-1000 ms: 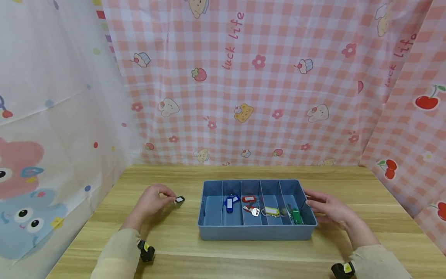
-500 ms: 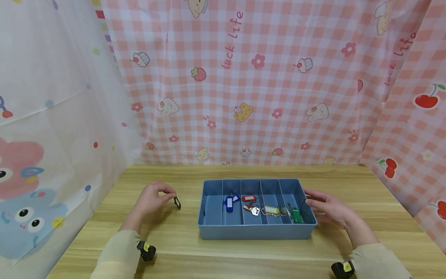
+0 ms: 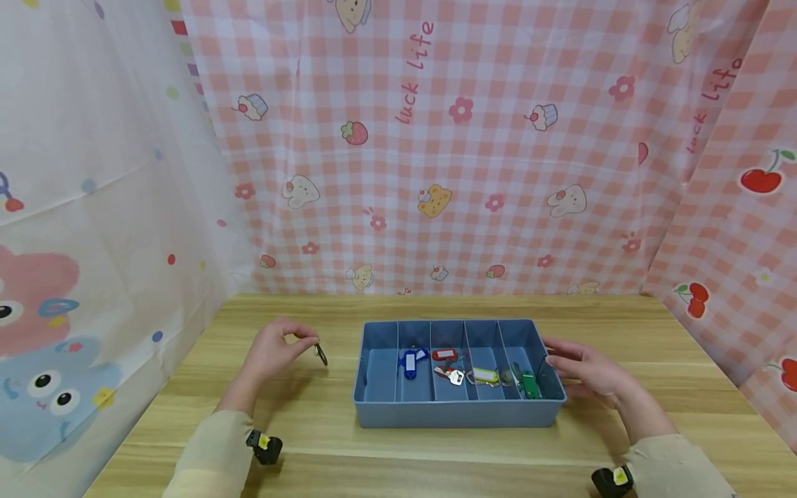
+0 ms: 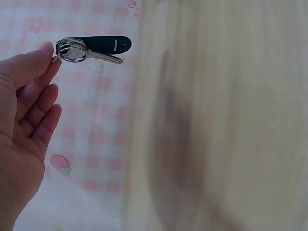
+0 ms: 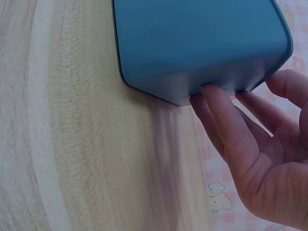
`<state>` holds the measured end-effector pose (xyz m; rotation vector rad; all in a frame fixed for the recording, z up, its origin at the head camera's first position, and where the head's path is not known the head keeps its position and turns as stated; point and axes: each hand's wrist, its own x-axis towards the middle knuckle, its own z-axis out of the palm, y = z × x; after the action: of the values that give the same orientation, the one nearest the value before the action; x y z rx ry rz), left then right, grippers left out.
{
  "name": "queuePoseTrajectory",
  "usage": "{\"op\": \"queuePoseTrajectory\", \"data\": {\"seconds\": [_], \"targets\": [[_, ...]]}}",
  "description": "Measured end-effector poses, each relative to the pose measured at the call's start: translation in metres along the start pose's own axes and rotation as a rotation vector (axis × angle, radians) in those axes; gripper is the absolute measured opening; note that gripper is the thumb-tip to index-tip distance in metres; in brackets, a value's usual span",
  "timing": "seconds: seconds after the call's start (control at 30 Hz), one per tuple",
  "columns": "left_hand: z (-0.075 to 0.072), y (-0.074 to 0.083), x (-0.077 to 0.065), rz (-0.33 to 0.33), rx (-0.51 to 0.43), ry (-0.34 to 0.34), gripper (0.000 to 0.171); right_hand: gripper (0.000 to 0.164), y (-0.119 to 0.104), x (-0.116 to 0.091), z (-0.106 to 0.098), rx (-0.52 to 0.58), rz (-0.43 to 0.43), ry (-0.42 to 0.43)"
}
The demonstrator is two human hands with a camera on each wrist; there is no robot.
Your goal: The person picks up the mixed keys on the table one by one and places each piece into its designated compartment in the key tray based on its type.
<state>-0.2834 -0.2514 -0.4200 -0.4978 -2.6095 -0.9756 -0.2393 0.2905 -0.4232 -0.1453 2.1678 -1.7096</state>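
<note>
My left hand [image 3: 274,349] pinches a key ring [image 4: 72,50] between thumb and fingertips, left of the box and above the table. From the ring hang a silver key [image 4: 108,58] and a black key tag [image 4: 113,44]. My right hand [image 3: 588,377] touches the right end wall of a blue-grey divided box [image 3: 461,415], its fingers fairly straight against the outside and the thumb by the rim. Inside the box, in separate compartments, lie blue key tags [image 3: 410,364], red key tags [image 3: 445,354] with a silver key [image 3: 456,377], a yellow key tag [image 3: 486,375] and a green key tag [image 3: 530,384].
Thin dividers [image 3: 398,360] split the box into side-by-side compartments. The wooden table [image 3: 405,463] runs back to a pink checked cloth [image 3: 461,159]. A white printed cloth [image 3: 112,207] hangs at the left.
My left hand has lifted the black key tag with its ring off the table and shifted slightly up and right. The tag now hangs edge-on. My right hand and the box stay put.
</note>
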Motion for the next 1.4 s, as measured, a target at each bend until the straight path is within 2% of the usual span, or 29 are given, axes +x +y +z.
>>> {"op": "queuePoseTrajectory", "data": {"seconds": [0.17, 0.57, 0.83, 1.4], "targets": [[-0.003, 0.010, 0.004, -0.006, -0.011, 0.026, 0.005, 0.069, 0.000, 0.000, 0.000, -0.001, -0.001, 0.000], [-0.012, 0.038, 0.017, 0.058, -0.008, 0.069, 0.005, 0.068, -0.001, -0.001, 0.000, -0.022, 0.015, 0.008], [-0.014, 0.054, 0.024, 0.143, -0.016, 0.127, 0.009, 0.069, -0.001, -0.001, 0.000, -0.017, 0.009, 0.001], [-0.018, 0.080, 0.032, 0.256, -0.019, 0.148, 0.005, 0.069, -0.001, -0.002, 0.000, -0.024, 0.000, -0.002]]}}
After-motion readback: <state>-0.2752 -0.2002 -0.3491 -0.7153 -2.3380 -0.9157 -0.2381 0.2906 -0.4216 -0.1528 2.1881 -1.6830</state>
